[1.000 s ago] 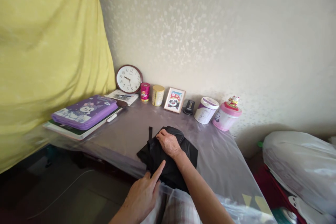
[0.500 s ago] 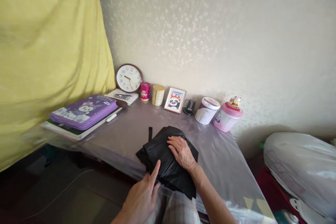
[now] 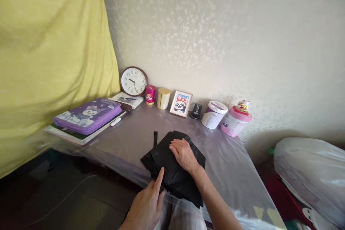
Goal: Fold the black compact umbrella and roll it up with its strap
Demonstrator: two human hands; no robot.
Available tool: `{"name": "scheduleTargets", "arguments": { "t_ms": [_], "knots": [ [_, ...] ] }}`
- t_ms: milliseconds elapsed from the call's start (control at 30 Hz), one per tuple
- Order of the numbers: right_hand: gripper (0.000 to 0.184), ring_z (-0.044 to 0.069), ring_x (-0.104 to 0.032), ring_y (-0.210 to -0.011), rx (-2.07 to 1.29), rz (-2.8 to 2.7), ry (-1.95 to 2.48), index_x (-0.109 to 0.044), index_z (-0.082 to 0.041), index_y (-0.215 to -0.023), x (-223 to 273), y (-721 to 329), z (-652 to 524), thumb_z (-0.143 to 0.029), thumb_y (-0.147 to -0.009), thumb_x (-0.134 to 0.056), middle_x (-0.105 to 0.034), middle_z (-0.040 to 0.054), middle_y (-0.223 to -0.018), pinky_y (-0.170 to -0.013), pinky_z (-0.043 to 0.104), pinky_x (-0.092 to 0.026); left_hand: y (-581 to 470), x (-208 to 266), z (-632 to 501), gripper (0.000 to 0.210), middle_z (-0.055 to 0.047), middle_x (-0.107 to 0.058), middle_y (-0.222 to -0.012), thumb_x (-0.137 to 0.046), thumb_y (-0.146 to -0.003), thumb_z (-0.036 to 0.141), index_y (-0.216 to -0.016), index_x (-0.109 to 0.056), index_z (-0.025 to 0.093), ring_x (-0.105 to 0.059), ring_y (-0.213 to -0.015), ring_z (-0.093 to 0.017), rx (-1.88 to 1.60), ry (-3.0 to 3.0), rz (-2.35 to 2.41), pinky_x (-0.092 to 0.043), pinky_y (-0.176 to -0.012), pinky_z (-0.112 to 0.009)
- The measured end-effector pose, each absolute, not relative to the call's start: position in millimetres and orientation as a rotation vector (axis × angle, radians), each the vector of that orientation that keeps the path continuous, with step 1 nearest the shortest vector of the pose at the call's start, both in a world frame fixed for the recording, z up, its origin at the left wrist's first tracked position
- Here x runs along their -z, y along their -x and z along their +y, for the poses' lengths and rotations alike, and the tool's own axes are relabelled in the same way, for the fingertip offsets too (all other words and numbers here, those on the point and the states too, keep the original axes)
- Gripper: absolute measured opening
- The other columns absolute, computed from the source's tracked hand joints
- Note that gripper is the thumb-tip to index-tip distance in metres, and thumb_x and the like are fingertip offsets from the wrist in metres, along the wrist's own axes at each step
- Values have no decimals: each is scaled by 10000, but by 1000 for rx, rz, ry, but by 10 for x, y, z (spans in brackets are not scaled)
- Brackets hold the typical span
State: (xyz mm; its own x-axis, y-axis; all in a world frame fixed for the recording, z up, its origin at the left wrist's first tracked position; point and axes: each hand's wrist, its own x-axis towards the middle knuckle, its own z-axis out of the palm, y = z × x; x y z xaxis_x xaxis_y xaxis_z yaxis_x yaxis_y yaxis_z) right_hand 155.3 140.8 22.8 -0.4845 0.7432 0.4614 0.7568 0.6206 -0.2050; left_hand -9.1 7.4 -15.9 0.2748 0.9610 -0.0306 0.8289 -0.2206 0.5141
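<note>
A black folding umbrella [image 3: 172,161] lies loosely folded at the table's front edge, its fabric panels bunched and a short strap sticking out at the far left. My right hand [image 3: 183,154] rests flat on top of the fabric, fingers stretched out and close together. At the umbrella's near end, my left hand [image 3: 148,201] has its index finger extended along the cloth. Its other fingers curl at the umbrella's near edge; what they grip there is partly hidden.
Along the wall stand a clock [image 3: 134,81], a pink can [image 3: 150,95], a yellow-lidded can [image 3: 163,99], a picture frame [image 3: 181,103], a black device [image 3: 196,111] and two tubs [image 3: 214,115]. A purple case [image 3: 87,115] lies on books at left. A plastic-covered bundle [image 3: 309,172] is at right.
My right hand has slid slightly left over the umbrella's fabric. The left hand stays at the near end, nearly unmoved. The whole view has shifted a little.
</note>
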Motion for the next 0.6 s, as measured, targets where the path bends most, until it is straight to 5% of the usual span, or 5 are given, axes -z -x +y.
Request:
{"name": "scheduleTargets", "arguments": {
  "t_ms": [133, 333, 500, 600],
  "knots": [
    [232, 170, -549, -1070, -57, -2503, 1118, -640, -227, -954, -226, -1289, 1216, -291, -922, -419, -669, 24, -1044, -1022, 409, -271, 90, 178, 86, 546, -106, -620, -1030, -240, -912, 287, -1431, -108, 186, -624, -873, -209, -431, -2110, 1613, -458, -744, -295],
    [314, 108, -613, -886, -318, -2730, 707, -630, -208, -892, -349, -1135, 1072, -327, -948, -344, -691, -2, -870, -843, 237, -404, 91, 171, 82, 507, -132, -576, -1153, -255, -901, 269, -1397, -248, 167, -622, -918, -217, -411, -2099, 1605, -460, -787, -309],
    [238, 185, -534, -1102, -106, -2475, 1048, -650, -210, -926, -241, -1415, 1447, -288, -920, -425, -686, 38, -1000, -1010, 421, -274, 84, 144, 66, 546, -121, -606, -1063, -235, -906, 259, -1431, -115, 169, -618, -907, -217, -412, -2108, 1623, -457, -778, -311],
    [216, 212, -521, -1122, 22, -2320, 1294, -662, -219, -937, -197, -1648, 1725, -270, -903, -455, -664, 52, -1069, -994, 445, -306, 80, 120, 57, 551, -111, -612, -1038, -240, -905, 263, -1433, -100, 185, -621, -876, -212, -382, -2115, 1633, -452, -756, -298]
  ]
}}
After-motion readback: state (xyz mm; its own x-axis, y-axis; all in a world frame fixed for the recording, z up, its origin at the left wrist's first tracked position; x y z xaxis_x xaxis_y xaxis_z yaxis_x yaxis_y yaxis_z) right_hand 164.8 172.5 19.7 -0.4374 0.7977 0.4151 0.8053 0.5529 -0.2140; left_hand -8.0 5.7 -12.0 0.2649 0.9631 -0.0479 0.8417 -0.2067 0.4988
